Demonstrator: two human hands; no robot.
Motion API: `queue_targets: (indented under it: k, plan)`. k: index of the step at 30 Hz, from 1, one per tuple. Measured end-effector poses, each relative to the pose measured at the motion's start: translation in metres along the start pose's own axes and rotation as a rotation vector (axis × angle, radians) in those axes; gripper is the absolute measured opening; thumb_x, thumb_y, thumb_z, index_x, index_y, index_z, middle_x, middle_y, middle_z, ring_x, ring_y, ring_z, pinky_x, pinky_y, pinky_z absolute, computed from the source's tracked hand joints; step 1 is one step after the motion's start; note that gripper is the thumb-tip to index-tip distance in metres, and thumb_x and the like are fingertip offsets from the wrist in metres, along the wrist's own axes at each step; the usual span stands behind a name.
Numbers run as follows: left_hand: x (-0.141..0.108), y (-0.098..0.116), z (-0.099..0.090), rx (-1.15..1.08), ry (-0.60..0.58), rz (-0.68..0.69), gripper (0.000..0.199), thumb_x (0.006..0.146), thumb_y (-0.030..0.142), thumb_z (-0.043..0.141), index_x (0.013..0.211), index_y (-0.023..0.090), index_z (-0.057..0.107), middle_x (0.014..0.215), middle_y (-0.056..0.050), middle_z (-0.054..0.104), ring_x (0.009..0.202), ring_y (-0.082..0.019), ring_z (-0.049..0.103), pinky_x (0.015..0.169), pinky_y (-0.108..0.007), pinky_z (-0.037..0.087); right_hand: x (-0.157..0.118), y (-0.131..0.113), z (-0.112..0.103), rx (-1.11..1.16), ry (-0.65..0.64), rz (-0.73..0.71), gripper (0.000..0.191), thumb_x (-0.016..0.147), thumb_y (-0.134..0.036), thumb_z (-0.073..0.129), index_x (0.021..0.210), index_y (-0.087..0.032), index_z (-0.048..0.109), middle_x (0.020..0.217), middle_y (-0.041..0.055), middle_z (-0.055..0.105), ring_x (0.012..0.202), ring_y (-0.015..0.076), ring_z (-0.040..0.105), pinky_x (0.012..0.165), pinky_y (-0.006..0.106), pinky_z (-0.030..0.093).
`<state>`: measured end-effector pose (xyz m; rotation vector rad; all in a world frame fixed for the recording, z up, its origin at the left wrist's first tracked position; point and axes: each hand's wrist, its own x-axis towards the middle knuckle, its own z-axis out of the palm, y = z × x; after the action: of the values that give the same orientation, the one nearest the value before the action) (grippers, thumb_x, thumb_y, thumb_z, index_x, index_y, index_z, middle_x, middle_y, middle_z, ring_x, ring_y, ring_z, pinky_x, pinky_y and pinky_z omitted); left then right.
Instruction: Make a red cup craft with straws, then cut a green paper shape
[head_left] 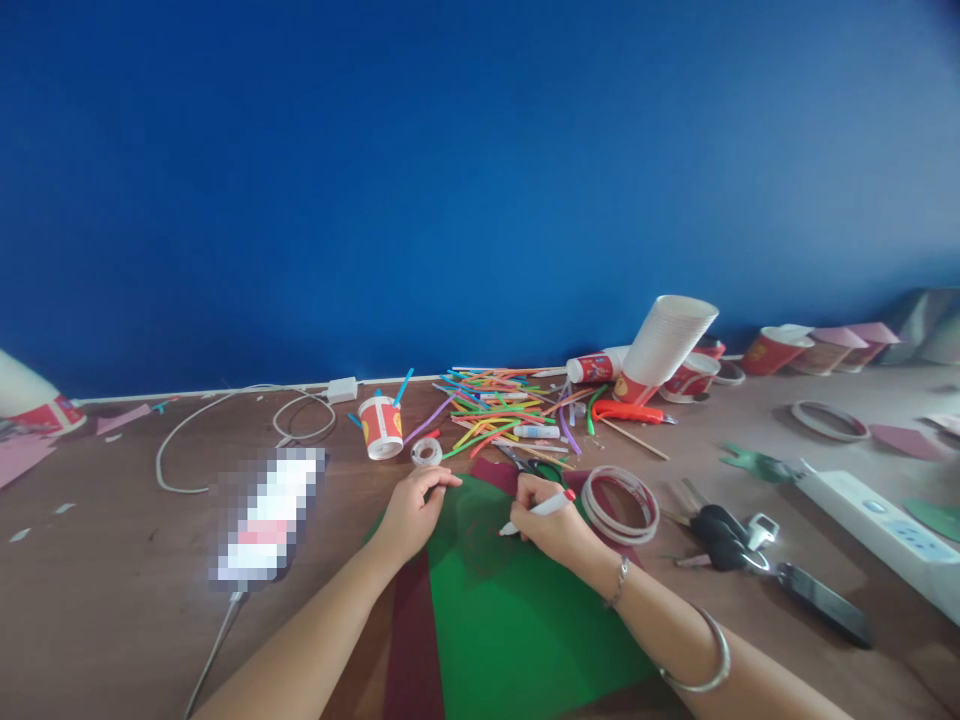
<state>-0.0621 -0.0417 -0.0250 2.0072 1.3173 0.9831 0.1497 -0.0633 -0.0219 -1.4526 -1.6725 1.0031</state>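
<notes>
Drawing neatly seemingly needed the loosely spread left hand (pixel 412 508) steadying the green paper (pixel 517 630) while the right hand (pixel 553 528) pinched the marker (pixel 550 503).

We can't read any words or numbers here. The upright paper cup (pixel 382 428) has yellow marks on its red sides, and the tipped-over paper cup (pixel 592 368) has little pale marks on red, but they are too small for us. The phone screen (pixel 270 515) is blurry squares (so we can't read that).
</notes>
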Motion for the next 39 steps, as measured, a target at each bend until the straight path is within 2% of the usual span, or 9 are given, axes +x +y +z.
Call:
queue_targets:
  k: [7,16,24,31,35,39]
  plan:
    - [0.001,0.001,-0.001,-0.003,-0.01,-0.011,0.027,0.078,0.009,0.044,0.087,0.02,0.068,0.099,-0.006,0.067,0.101,-0.018,0.059,0.093,-0.033,0.042,-0.001,-0.001,-0.002,-0.004,-0.025,0.009,0.019,0.064,-0.013,0.047,0.052,-0.021,0.034,0.043,-0.007,0.044,0.039,0.0082,0.046,0.037,0.017,0.029]
    - [0.0,0.0,0.0,-0.009,-0.015,-0.011,0.028,0.078,0.008,0.044,0.088,0.02,0.068,0.1,-0.005,0.067,0.101,-0.018,0.059,0.094,-0.032,0.041,-0.003,-0.005,0.001,-0.011,-0.063,0.047,0.018,0.066,-0.017,0.051,0.054,-0.021,0.038,0.042,-0.0057,0.053,0.04,0.0093,0.051,0.037,0.016,0.032]
    - [0.001,0.0,0.0,-0.009,0.008,0.01,0.026,0.079,0.009,0.045,0.087,0.019,0.067,0.098,-0.005,0.068,0.098,-0.017,0.06,0.091,-0.03,0.042,-0.004,-0.007,0.002,0.092,-0.052,0.058,0.02,0.072,-0.021,0.053,0.057,-0.021,0.04,0.046,-0.004,0.056,0.044,0.011,0.055,0.041,0.018,0.034]
    - [-0.005,0.013,0.001,-0.021,0.021,0.07,0.026,0.083,0.011,0.042,0.092,0.02,0.064,0.093,-0.003,0.069,0.091,-0.015,0.062,0.085,-0.026,0.044,-0.002,-0.008,0.007,0.211,-0.069,-0.033,0.018,0.084,-0.032,0.046,0.072,-0.019,0.047,0.061,-0.0021,0.056,0.055,0.0105,0.05,0.049,0.02,0.035]
    - [-0.002,0.012,0.001,-0.069,-0.01,0.019,0.024,0.084,0.015,0.043,0.095,0.019,0.064,0.092,-0.004,0.069,0.089,-0.016,0.063,0.082,-0.026,0.045,-0.002,-0.013,0.009,0.22,-0.102,-0.092,0.016,0.085,-0.033,0.045,0.078,-0.019,0.05,0.069,-0.0018,0.057,0.061,0.0105,0.049,0.053,0.021,0.037]
    - [0.003,0.003,-0.003,-0.152,0.001,-0.042,0.023,0.083,0.017,0.044,0.094,0.017,0.064,0.092,-0.006,0.07,0.088,-0.016,0.064,0.081,-0.026,0.047,-0.005,-0.015,0.01,0.211,-0.15,-0.034,0.013,0.079,-0.027,0.052,0.069,-0.018,0.049,0.059,-0.0025,0.058,0.051,0.0092,0.047,0.047,0.019,0.035]
